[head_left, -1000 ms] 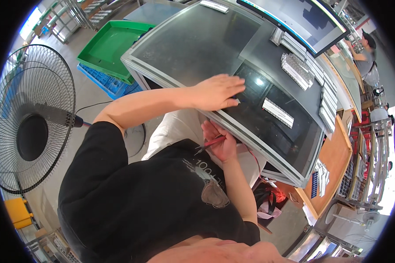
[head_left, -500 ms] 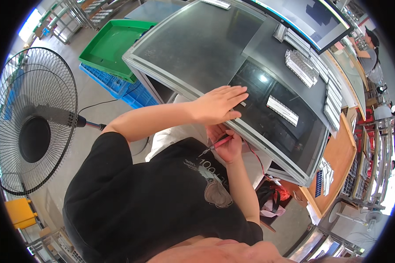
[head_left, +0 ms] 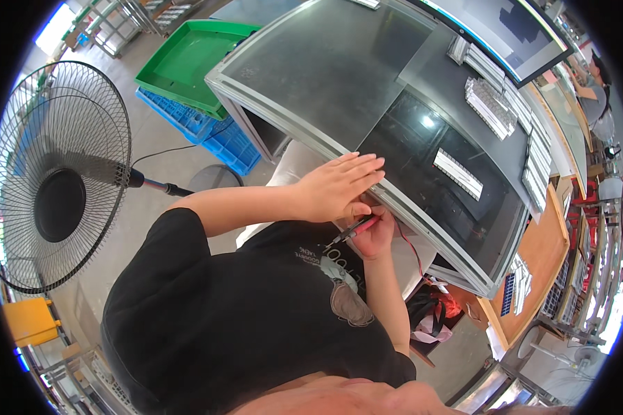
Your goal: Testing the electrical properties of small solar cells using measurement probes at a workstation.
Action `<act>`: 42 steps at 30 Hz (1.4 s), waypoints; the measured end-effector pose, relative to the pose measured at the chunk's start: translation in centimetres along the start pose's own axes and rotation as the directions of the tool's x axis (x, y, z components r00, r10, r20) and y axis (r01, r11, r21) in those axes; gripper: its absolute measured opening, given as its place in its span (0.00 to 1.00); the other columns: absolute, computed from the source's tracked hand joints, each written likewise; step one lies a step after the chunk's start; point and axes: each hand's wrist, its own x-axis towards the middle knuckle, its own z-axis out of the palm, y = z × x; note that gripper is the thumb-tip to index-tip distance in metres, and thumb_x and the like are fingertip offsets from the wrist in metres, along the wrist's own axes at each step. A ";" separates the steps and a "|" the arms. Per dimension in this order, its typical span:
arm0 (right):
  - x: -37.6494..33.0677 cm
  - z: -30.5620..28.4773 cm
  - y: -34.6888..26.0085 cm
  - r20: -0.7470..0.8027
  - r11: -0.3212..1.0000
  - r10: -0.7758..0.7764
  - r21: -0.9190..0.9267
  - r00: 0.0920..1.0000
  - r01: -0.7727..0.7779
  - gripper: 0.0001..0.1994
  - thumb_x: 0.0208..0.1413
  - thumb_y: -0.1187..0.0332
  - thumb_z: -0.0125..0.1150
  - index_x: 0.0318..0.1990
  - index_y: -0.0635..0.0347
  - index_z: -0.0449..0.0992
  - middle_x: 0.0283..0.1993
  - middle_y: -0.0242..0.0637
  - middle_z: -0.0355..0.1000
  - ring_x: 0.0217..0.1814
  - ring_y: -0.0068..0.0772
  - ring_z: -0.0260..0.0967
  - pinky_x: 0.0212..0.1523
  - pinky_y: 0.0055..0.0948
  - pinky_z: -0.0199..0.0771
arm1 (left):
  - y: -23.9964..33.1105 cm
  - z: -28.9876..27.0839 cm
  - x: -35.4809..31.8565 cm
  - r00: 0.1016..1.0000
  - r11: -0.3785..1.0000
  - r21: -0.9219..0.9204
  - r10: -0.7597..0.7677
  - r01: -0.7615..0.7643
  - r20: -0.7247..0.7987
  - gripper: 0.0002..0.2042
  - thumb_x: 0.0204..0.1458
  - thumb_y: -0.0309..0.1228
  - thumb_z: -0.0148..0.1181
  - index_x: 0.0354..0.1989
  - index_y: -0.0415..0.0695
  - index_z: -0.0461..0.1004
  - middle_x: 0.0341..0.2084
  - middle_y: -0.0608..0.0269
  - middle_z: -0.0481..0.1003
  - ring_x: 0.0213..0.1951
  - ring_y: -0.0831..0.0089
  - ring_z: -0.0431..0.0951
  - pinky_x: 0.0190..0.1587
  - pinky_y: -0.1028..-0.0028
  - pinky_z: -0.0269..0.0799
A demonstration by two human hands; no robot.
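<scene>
The left hand (head_left: 336, 187) has slid flat to the panel's (head_left: 367, 97) near edge, steadying it, while the right hand (head_left: 374, 235) still grips a red-handled tool (head_left: 353, 229) there

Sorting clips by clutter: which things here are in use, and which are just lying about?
In use: left hand flat on the grey-framed panel; right hand holding a red-and-black tool at its edge.
Lying about: standing fan, green tray, blue crate.
</scene>
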 end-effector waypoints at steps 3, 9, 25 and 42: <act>-0.3 -0.1 0.0 0.086 0.995 -0.045 -0.081 0.995 0.052 0.20 0.53 0.63 0.39 0.52 0.61 0.62 0.54 0.41 0.60 0.57 0.38 0.56 0.59 0.39 0.54 | 1.8 1.1 -1.0 0.991 0.994 -0.050 0.101 -0.097 0.090 0.29 0.48 0.48 0.47 0.53 0.38 0.58 0.56 0.52 0.54 0.60 0.62 0.50 0.61 0.64 0.43; 0.1 -0.9 -0.1 0.352 0.998 -0.044 -0.022 0.935 0.055 0.18 0.54 0.64 0.40 0.52 0.59 0.61 0.55 0.39 0.60 0.59 0.36 0.55 0.59 0.37 0.53 | 1.9 0.4 -0.6 0.996 0.994 -0.090 0.060 -0.066 -0.067 0.27 0.46 0.43 0.52 0.52 0.40 0.60 0.56 0.55 0.55 0.59 0.60 0.53 0.59 0.61 0.48; -11.5 0.3 -4.8 -0.269 0.977 -0.156 -0.183 0.950 0.109 0.08 0.44 0.70 0.45 0.31 0.62 0.67 0.28 0.40 0.66 0.24 0.31 0.62 0.21 0.24 0.61 | 2.6 0.1 -1.0 0.997 0.863 -0.504 0.009 0.032 0.079 0.14 0.48 0.28 0.50 0.45 0.43 0.68 0.43 0.58 0.70 0.45 0.59 0.68 0.46 0.65 0.62; -25.1 1.6 -22.7 -0.354 0.476 -0.878 -0.577 0.322 0.664 0.16 0.58 0.65 0.36 0.49 0.64 0.63 0.48 0.44 0.66 0.35 0.30 0.67 0.28 0.19 0.68 | 4.5 2.8 -0.4 0.920 0.781 -0.624 0.222 0.030 0.322 0.13 0.51 0.35 0.47 0.42 0.43 0.69 0.37 0.56 0.72 0.41 0.59 0.70 0.43 0.66 0.64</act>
